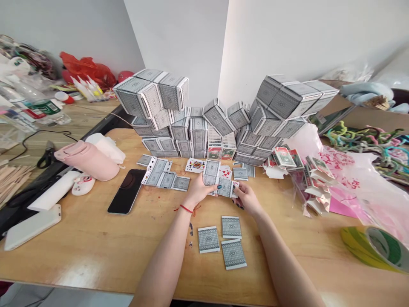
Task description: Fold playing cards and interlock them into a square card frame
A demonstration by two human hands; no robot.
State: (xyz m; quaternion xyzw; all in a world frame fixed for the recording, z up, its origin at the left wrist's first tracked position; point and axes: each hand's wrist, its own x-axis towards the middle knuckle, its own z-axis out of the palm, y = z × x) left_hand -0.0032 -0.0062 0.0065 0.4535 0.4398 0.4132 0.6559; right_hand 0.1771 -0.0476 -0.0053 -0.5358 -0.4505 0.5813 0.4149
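Both of my hands hold playing cards (pixel 225 186) with grey patterned backs, joined or overlapping at an angle, above the middle of the table. My left hand (pixel 202 190) pinches them from the left, its thumb on top. At the right end, my right hand (pixel 246 197) grips a card whose red-and-white face edge shows. Three squarish folded cards (pixel 208 239) lie below, between my forearms. Left of my hands are more folded cards (pixel 161 177), some partly face up. A face-up picture card (pixel 195 165) and red heart cards (pixel 225 171) lie just beyond.
Blocks built from cards (pixel 194 132) stand stacked against the wall. A black phone (pixel 127 191) and a pink roll (pixel 87 160) are on the left. To the right are opened card boxes (pixel 318 183), plastic bags (pixel 367 183) and a roll of tape (pixel 373 247).
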